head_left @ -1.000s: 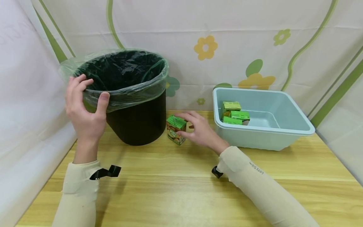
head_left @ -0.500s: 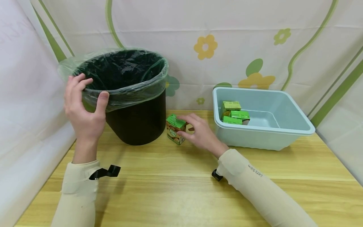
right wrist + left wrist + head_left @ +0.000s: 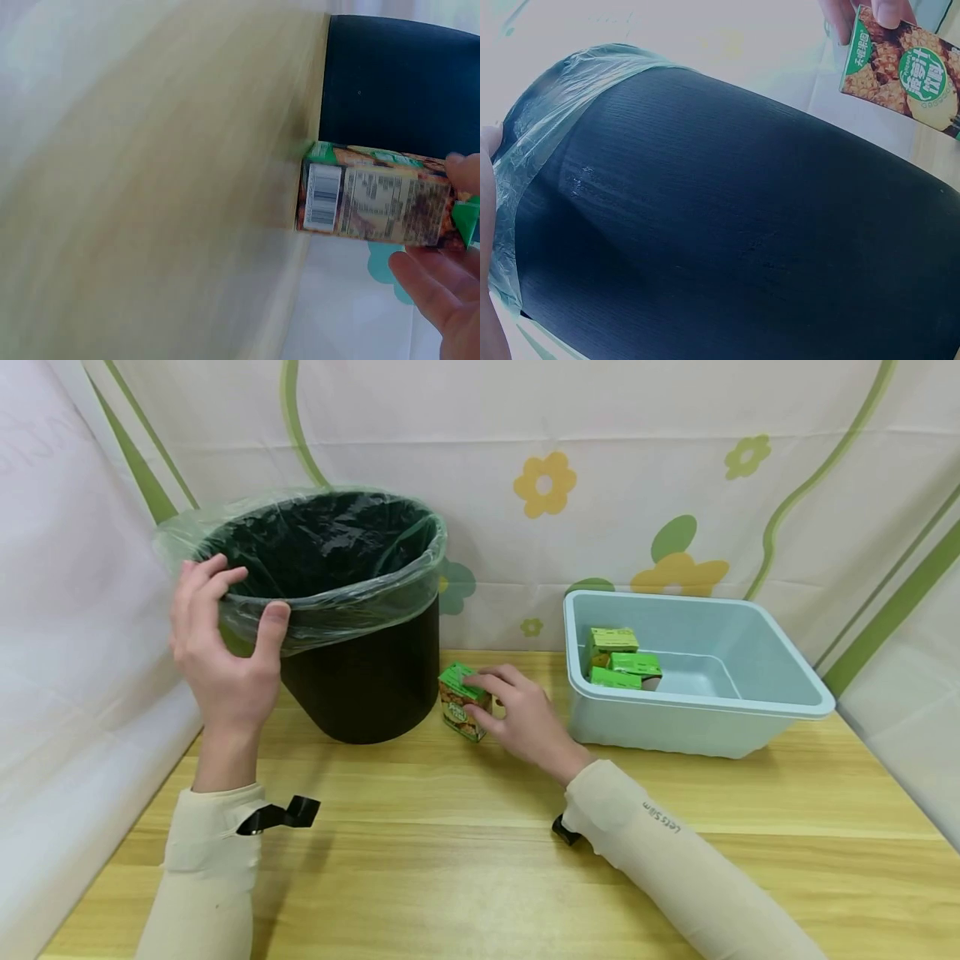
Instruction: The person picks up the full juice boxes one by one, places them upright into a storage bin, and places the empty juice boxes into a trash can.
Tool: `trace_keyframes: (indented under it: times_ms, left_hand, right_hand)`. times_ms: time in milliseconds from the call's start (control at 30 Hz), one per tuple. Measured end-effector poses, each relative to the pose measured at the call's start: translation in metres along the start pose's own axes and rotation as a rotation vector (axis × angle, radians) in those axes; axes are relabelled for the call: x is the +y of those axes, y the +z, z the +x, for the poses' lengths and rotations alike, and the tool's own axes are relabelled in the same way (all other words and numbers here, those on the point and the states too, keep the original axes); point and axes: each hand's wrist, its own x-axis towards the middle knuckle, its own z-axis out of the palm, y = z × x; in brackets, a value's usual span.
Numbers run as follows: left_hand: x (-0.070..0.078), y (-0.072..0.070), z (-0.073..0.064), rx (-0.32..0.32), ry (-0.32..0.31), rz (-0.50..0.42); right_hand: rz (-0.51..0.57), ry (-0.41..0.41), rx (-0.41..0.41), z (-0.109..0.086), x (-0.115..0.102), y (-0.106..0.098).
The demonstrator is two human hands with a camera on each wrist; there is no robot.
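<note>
In the head view, my left hand (image 3: pixel 225 643) grips the near-left rim of a black trash bin (image 3: pixel 367 685), fingers over the edge and thumb outside. A translucent green bag (image 3: pixel 352 610) lines the bin and folds over its rim. My right hand (image 3: pixel 525 718) pinches the upper part of a small green-topped juice box (image 3: pixel 461 710) standing on the table beside the bin. The left wrist view shows the printed front of the juice box (image 3: pixel 907 71), with the right thumb against it. A barcode side of the juice box (image 3: pixel 367 202) faces the right wrist camera.
A pale blue plastic tub (image 3: pixel 697 718) stands to the right, holding several green-topped juice boxes (image 3: pixel 633 664) at its left end. Behind the wooden table (image 3: pixel 465 860) hangs a white flower-print cloth (image 3: pixel 480 435), with white cloth on both sides.
My right hand has shifted slightly left and closer around the top of the juice box, and the right forearm has moved left. The left hand and bin look unchanged.
</note>
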Motion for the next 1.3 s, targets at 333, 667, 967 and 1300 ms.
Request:
trace_keyframes:
  times_ms: [333, 667, 967, 1300]
  left_hand:
    - [0.001, 0.001, 0.0, 0.002, -0.005, -0.002]
    - [0.001, -0.001, 0.0, 0.002, -0.009, -0.002]
    - [0.0, -0.001, 0.001, 0.008, 0.002, 0.002]
    - [-0.001, 0.0, 0.0, 0.006, 0.0, 0.002]
  right_hand:
    - [0.073, 0.054, 0.087, 0.006, -0.003, -0.01]
    - [0.151, 0.016, 0.19, 0.027, -0.017, -0.036]
    - [0.185, -0.027, 0.284, 0.057, -0.027, -0.072]
    - [0.184, -0.035, 0.376, 0.078, -0.041, -0.097]
